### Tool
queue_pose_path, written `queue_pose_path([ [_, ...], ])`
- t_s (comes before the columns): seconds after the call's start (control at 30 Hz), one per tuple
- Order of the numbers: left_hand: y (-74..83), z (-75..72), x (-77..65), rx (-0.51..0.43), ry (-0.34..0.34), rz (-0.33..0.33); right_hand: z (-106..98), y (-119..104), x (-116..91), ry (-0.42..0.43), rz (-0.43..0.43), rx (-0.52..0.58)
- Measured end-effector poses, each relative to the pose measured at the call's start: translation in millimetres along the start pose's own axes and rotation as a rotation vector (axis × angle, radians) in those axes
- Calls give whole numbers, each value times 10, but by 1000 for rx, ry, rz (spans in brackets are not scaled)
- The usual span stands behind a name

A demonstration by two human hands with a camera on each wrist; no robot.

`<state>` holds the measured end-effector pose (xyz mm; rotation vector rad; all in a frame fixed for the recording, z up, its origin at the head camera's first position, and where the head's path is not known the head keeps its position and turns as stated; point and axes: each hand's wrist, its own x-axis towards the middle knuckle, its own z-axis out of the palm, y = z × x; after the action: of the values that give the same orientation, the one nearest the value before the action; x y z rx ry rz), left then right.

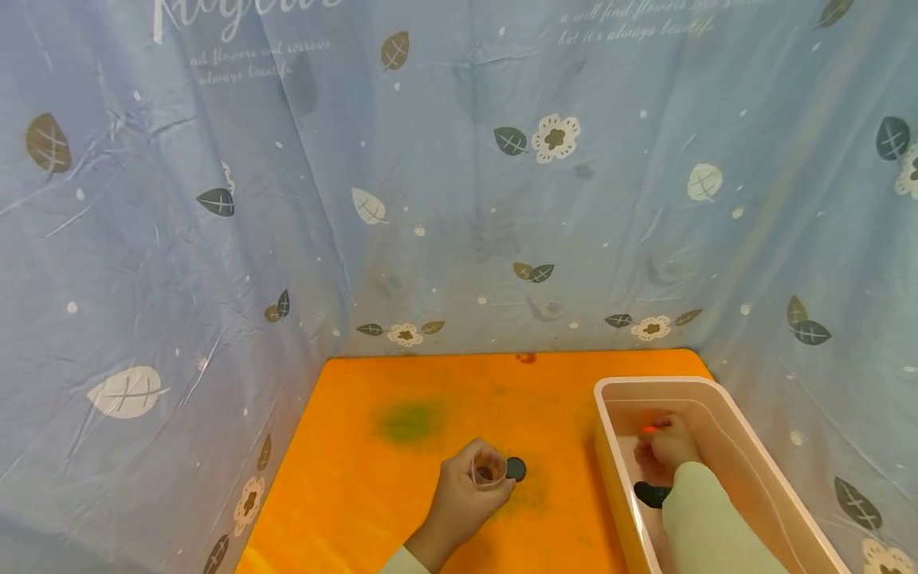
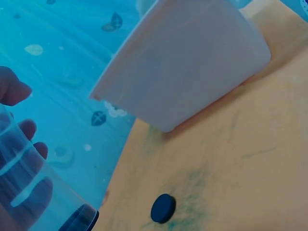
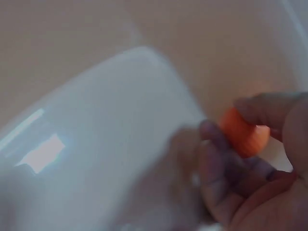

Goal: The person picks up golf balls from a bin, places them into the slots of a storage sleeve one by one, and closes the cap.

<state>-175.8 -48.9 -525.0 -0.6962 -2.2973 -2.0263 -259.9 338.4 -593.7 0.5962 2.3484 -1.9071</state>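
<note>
One clear container [image 1: 488,465], gripped by the left hand [image 1: 462,490] above the desk [image 1: 351,502]; one black disc [image 1: 516,469] lying there. One orange piece [image 3: 244,135], pinched by the right hand [image 1: 676,443] inside one pink tub [image 1: 720,434].

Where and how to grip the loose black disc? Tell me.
Pinch the black disc by opposite sides of its rim, probably from above and the head view's right: it seems to lie flat, thick-edged, with the left hand close on its left.
</note>
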Motion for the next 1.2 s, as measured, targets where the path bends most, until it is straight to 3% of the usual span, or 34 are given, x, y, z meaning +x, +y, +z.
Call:
queue_pose_path([
  [0.07,-8,12,-2,9,1,0,-60,-81,-33,-79,52,40],
  [0.13,-6,25,-6,13,3,3,-127,-183,-65,-132,68,-3],
  [0.27,126,34,-20,-2,3,24,-198,-415,-104,-175,-14,-109],
  [0.4,296,35,-43,-1,-8,42,-178,-577,-119,-172,-115,-109],
  [0.73,356,43,-79,24,-14,-1,-117,-1018,-451,-228,-309,157],
  [0.83,318,45,-81,19,-15,-3,-38,-1155,-582,-268,-353,231],
  [1.07,28,81,-114,-17,-42,-19,287,-1351,-967,-346,-418,259],
  [1.2,-60,79,-97,1,-50,-32,503,-1390,-1206,-385,-420,280],
])
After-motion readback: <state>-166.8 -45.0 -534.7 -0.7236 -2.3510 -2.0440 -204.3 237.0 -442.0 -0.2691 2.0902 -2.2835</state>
